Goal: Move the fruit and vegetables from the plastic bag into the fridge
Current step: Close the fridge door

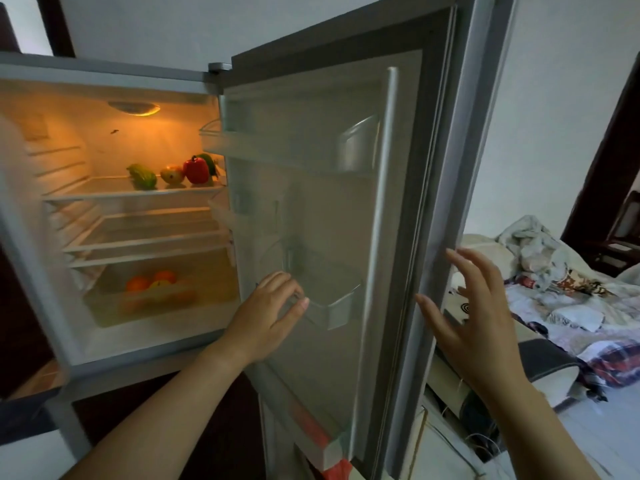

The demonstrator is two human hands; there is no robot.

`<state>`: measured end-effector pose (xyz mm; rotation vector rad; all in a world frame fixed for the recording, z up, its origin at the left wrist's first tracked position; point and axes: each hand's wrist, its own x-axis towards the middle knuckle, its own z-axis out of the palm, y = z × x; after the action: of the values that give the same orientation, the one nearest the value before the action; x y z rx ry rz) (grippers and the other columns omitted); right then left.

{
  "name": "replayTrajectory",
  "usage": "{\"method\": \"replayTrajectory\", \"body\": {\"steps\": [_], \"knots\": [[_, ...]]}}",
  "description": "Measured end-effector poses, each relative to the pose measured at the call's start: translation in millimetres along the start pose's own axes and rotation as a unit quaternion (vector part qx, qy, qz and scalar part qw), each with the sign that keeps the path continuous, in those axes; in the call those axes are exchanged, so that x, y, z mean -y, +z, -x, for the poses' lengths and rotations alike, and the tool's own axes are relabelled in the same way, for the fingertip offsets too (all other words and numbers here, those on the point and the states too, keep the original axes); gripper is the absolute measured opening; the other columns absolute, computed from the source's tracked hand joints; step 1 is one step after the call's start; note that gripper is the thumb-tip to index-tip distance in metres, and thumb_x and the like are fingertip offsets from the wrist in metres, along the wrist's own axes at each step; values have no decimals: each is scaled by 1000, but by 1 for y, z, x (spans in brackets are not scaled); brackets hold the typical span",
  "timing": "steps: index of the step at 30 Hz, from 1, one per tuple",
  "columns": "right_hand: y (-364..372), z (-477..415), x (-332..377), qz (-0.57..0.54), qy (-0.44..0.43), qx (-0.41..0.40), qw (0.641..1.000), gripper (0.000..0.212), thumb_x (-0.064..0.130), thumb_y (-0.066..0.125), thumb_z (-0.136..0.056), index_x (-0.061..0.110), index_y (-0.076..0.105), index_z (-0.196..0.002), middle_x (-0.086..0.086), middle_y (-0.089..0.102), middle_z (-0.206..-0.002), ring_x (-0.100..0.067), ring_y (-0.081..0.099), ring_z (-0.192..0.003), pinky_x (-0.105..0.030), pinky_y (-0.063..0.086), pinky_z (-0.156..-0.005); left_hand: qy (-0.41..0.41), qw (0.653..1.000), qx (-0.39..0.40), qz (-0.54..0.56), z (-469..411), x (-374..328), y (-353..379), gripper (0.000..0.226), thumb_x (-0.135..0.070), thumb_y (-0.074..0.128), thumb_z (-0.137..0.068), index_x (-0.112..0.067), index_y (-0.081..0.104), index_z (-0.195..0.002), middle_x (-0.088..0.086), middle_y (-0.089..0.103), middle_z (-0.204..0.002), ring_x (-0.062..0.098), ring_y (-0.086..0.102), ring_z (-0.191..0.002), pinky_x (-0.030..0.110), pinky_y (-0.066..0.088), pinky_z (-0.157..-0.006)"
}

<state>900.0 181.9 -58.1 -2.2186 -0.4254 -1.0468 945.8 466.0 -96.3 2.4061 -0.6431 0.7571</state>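
The fridge (pixel 41 271) stands open and lit inside. On its upper shelf (pixel 104 192) lie a green vegetable (pixel 142 176), a yellowish fruit (pixel 172 174), a red pepper (pixel 196 170) and a green pepper (pixel 209 161) behind it. Oranges (pixel 138 284) sit in the clear bottom drawer (pixel 104 306). The fridge door (pixel 346 168) is swung wide to the right. My left hand (pixel 273 311) rests with loosely bent fingers against the door's inner side by a clear door bin (pixel 332 306). My right hand (pixel 474 306) is spread open just past the door's outer edge, holding nothing. No plastic bag is in view.
The middle fridge shelves (pixel 145 233) hold nothing. A bed with rumpled bedding (pixel 554 282) lies to the right behind the door. Cables (pixel 467 441) trail on the floor near the door's foot. A dark cabinet (pixel 20 341) borders the fridge on the left.
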Motion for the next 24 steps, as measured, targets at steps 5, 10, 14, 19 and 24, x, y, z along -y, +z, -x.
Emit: {"method": "replayTrajectory", "body": {"steps": [5,10,14,19,24], "knots": [[13,18,40,-61,59,52,995,92,53,58,-72,27,13,-148,1,29,-149,-14,40,-130,-45,46,-100,-33,999,13,-24,36,12,-34,61,-66,19,-89,-18,54,-105,-8,50,-115,10,43,-118,27,35,-100],[30,49,100,-66,22,66,995,94,56,53,-72,31,2,-147,0,25,-152,-11,37,-130,-28,36,-104,-123,992,29,1,76,21,-78,77,-75,18,-80,-28,43,-135,-12,31,-146,1,20,-136,21,15,-108],[49,69,148,-88,-17,67,994,86,53,51,-77,36,0,-145,6,19,-153,-6,34,-132,-22,35,-103,-151,987,38,38,110,17,-120,60,-64,27,-86,-33,40,-137,-16,28,-147,-6,18,-135,17,15,-106],[85,85,209,-148,-36,65,986,76,38,56,-81,32,11,-143,9,23,-145,30,27,-113,10,32,-70,-149,985,27,76,147,11,-172,55,-58,33,-91,-35,33,-141,-20,27,-146,-11,17,-133,12,16,-103],[132,90,242,-170,-82,99,977,65,47,49,-88,46,15,-143,31,17,-146,-4,34,-133,-36,46,-100,-148,984,14,100,176,22,-215,54,-55,41,-90,-49,21,-139,-27,22,-145,-15,15,-132,15,20,-107]]}}
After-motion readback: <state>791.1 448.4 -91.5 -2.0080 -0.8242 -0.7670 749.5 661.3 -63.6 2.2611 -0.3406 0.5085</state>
